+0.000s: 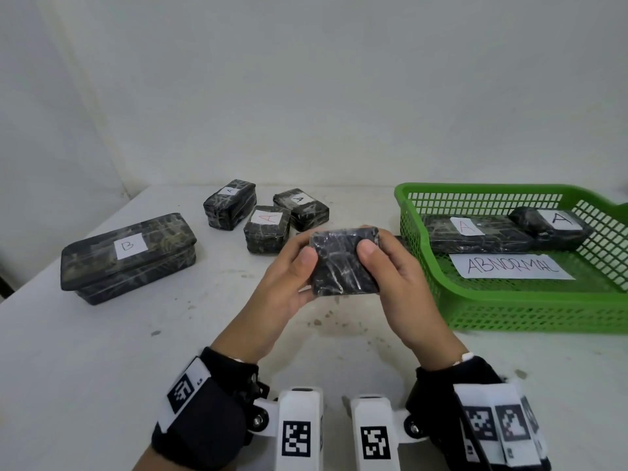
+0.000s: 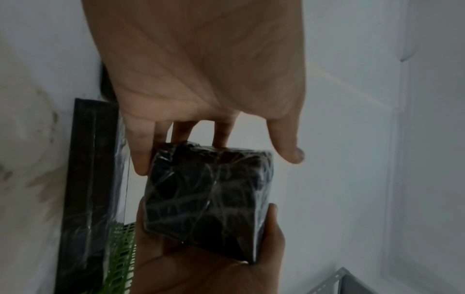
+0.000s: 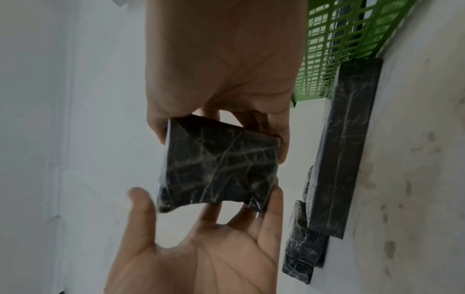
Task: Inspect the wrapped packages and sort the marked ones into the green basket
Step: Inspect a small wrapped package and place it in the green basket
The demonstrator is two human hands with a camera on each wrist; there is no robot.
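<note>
- A white table [image 1: 102,351] stands against plain white walls; its top is scuffed with grey smudges near the middle
- Both hands hold a small black wrapped package [image 1: 344,261] in the air above the table, just left of the green basket [image 1: 509,311]; no label shows on the faces in view
- The left hand [image 1: 289,287] grips the package's left side, thumb on the near face, fingers behind; the right hand [image 1: 394,277] grips the right side likewise
- The green basket holds a long package [image 1: 475,236] with a red A label, a shorter package [image 1: 550,227] with a black A label leaning on it, and a paper slip [image 1: 509,266] reading ABNORMAL
- On the table beyond the hands lie three small packages labelled A [image 1: 230,203] [image 1: 267,228] [image 1: 301,209], close together; a large package labelled B [image 1: 128,257] lies well to the left
</note>
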